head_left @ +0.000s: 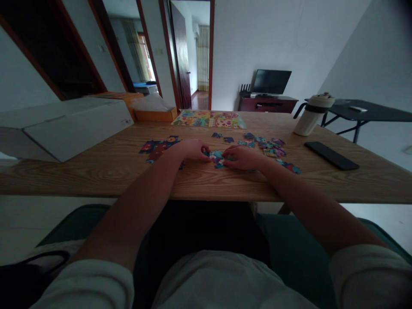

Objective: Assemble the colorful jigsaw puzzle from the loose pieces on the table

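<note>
Small joined jigsaw pieces (218, 160), blue with colourful figures, lie flat on the wooden table between my two hands. My left hand (192, 150) rests at their left edge, thumb and fingers curled in a pinch on a jigsaw piece. From the right, my right hand (243, 157) has its fingers bent down onto a jigsaw piece at the other edge; its fingertips partly cover it. A larger joined section (157, 151) with a brown shape lies left, partly behind my left hand and forearm. Several loose pieces (270, 147) are heaped beyond my right hand.
A colourful picture sheet (209, 119) lies at the table's far edge. Left stand a white box (80, 128) and an orange box (156, 115). On the right are a cream jug (311, 116) and a black phone-like slab (331, 155). Two loose pieces (228, 139) lie ahead.
</note>
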Tool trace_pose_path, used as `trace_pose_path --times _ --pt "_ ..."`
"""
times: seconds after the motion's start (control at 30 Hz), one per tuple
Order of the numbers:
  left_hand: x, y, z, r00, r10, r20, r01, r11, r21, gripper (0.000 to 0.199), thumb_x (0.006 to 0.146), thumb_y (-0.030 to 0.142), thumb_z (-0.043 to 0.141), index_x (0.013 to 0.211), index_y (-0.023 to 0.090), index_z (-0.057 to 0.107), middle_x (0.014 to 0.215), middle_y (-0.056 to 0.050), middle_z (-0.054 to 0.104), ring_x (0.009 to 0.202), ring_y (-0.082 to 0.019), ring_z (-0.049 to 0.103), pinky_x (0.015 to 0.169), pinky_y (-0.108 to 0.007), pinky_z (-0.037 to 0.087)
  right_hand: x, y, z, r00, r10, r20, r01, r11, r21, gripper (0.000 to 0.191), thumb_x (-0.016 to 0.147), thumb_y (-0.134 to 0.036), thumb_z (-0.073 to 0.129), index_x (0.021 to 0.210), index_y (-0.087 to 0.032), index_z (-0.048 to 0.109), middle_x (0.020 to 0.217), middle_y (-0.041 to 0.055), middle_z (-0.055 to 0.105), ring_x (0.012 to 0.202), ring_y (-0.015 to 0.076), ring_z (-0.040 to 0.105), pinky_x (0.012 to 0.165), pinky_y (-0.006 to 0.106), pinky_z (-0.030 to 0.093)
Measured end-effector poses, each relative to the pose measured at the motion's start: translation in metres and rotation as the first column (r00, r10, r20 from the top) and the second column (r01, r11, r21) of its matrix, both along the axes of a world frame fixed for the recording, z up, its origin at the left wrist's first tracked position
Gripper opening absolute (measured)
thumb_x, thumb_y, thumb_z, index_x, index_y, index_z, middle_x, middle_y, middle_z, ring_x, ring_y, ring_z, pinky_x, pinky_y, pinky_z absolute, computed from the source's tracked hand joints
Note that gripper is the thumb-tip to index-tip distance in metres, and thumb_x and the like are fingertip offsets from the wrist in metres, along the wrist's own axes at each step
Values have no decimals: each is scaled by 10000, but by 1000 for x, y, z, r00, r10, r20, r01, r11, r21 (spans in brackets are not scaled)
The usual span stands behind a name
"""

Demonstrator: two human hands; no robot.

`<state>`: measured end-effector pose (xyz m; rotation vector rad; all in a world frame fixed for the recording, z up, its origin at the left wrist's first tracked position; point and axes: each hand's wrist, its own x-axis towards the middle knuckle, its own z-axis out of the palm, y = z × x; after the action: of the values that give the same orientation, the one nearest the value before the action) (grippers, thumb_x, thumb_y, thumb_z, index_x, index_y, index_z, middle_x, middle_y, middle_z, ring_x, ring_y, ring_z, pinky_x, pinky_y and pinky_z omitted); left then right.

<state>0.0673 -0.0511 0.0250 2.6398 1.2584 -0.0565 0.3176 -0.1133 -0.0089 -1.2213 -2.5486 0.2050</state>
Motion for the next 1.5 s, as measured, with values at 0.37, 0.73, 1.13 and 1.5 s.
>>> trace_pose_path --times 0.37,0.73,1.13,1.5 --pt "12 -17 3 995 34 -99 -19 988 151 480 879 654 630 1131 274 780 1120 -92 767 1037 -303 672 922 -374 484 -3 -6 -2 998 64 -28 -64 998 12 338 963 -445 644 1214 -267 783 1204 108 726 1125 291 681 1026 421 502" --pt "20 -30 4 985 78 -151 -35 962 272 423 918 592 602 1131 267 769 1156 -101 760 1099 -328 651 941 -404 480 -3 -7 -1 998 55 -41 -56 998 -10 331 956 -451 650 1205 -282 790 1203 103 730 1110 293 683 1013 418 503" --pt "-5 -13 24 996 -21 -81 20 1000 -24 549 944 595 569 1361 264 700 1302 -80 731 1124 -282 677 975 -353 496 -3 -6 0 997 79 10 -79 997 10 394 926 -489 682 1240 -270 778 1210 111 720 1133 312 667 1035 430 490" --pt "-106 -74 0 999 28 -19 -25 991 131 510 976 521 535 1357 227 701 1428 -109 658 1315 -307 592 1152 -405 394 -10 -9 1 1000 0 26 0 1000 -5 394 903 -466 708 1224 -244 764 1235 113 730 1120 305 684 1020 397 504"
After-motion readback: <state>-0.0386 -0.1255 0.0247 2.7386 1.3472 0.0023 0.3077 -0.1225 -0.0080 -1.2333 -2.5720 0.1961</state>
